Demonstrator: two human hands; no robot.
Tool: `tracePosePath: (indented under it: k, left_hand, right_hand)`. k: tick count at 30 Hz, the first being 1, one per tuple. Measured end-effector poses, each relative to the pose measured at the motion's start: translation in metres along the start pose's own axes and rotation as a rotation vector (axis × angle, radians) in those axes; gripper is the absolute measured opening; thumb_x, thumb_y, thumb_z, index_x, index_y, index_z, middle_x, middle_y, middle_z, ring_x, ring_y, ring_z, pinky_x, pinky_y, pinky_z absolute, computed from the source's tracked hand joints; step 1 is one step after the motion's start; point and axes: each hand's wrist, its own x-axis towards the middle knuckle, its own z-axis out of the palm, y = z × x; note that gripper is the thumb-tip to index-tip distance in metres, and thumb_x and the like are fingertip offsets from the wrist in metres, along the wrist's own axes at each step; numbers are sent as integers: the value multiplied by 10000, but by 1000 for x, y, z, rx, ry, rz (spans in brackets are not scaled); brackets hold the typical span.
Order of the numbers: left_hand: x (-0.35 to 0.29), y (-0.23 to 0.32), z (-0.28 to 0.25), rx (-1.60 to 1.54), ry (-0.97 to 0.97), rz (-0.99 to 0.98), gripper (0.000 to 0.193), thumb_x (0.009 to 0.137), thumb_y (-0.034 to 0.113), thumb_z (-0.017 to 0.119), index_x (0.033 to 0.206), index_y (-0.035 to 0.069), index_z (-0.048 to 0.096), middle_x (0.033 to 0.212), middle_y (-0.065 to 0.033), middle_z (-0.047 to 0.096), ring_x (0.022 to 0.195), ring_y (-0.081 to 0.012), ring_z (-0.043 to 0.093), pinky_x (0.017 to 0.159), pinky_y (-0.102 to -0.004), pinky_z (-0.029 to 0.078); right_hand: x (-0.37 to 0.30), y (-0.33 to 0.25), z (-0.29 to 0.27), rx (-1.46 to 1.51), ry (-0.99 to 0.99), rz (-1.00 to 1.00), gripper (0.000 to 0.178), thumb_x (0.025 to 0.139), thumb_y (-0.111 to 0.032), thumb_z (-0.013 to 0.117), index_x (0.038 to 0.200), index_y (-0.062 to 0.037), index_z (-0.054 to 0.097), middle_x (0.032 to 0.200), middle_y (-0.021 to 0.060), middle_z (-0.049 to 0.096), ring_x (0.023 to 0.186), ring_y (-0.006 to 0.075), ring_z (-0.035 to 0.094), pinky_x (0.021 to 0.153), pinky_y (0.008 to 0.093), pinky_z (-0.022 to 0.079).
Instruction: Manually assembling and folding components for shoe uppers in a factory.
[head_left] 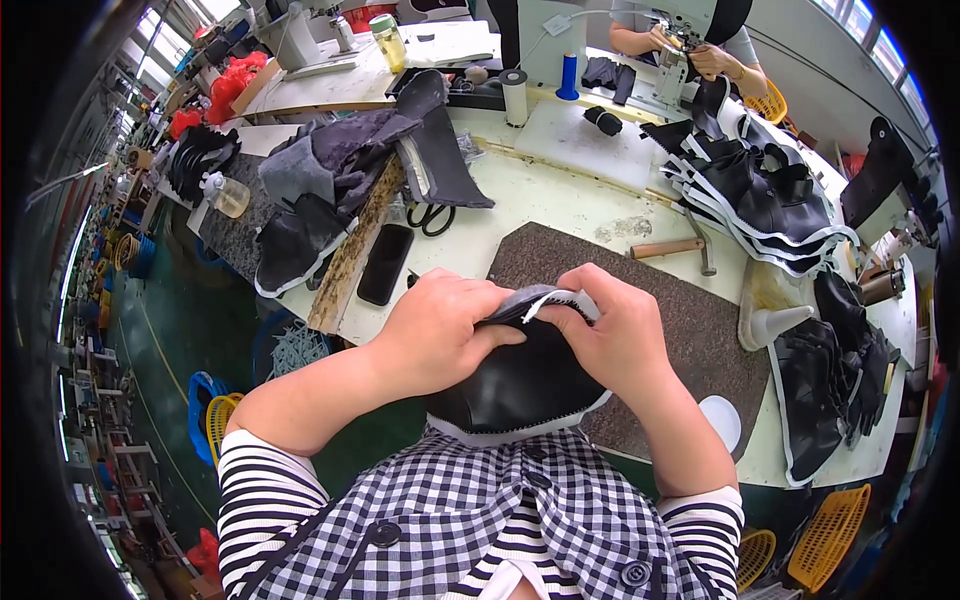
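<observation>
Close to my chest I hold a black leather shoe upper (pixel 520 385) with a white strip along its lower edge. My left hand (pixel 440 325) pinches its top edge from the left, thumb and fingers closed on the dark lining. From the other side, my right hand (pixel 622 330) grips the same edge, its thumb and index finger on a white trim. A short white end of the trim sticks up between the hands. The upper's inside is mostly hidden. Beneath and beyond it lies a speckled brown board (pixel 690 350) on the pale table.
A hammer (pixel 668 248) lies beyond the board; a phone (pixel 386 264) and black scissors (pixel 437 219) lie left. Stacked black uppers (pixel 790 210) and a white plastic bottle (pixel 775 325) stand right. Across the table, another person's hand (pixel 712 62) is at a sewing machine.
</observation>
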Motion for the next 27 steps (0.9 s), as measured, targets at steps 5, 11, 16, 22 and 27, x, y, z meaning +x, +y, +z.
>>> tracePosePath:
  k: [5, 11, 16, 22, 27]
  left_hand:
    - [-7, 0, 4, -7, 150, 56, 208, 735, 104, 711, 936, 58, 688, 772, -78, 669, 727, -278, 634, 690, -376, 448]
    - [-18, 4, 10, 180, 307, 271, 306, 642, 17, 681, 943, 63, 700, 730, -40, 665, 657, -189, 631, 673, -321, 443]
    - [-16, 4, 10, 217, 337, 321, 320, 633, 10, 675, 949, 52, 692, 735, -46, 658, 655, -202, 629, 668, -324, 444]
    - [-7, -13, 1, 159, 230, 33, 147, 768, 133, 696, 887, 60, 651, 720, -97, 618, 686, -314, 613, 636, -384, 459]
    - [16, -69, -3, -203, -247, -264, 347, 730, 323, 781, 905, 53, 652, 721, -98, 593, 693, -281, 593, 671, -342, 462]
  right_hand:
    - [-2, -3, 0, 52, -37, 66, 236, 773, -198, 750, 919, -62, 623, 795, 120, 672, 714, 306, 669, 628, 362, 524]
    - [-7, 9, -11, 76, -159, 190, 235, 772, -182, 737, 956, -70, 641, 828, 128, 679, 767, 306, 673, 665, 373, 525]
    - [-14, 14, -10, 37, -67, 144, 233, 763, -160, 730, 969, -88, 651, 811, 111, 665, 755, 310, 655, 682, 372, 517]
    - [-19, 20, -3, -152, 125, -387, 259, 774, -247, 745, 820, -63, 568, 704, 77, 579, 612, 274, 584, 598, 375, 484]
    - [-30, 36, 5, 48, 88, -6, 218, 927, -237, 627, 873, -28, 595, 670, 120, 573, 575, 286, 592, 529, 344, 466]
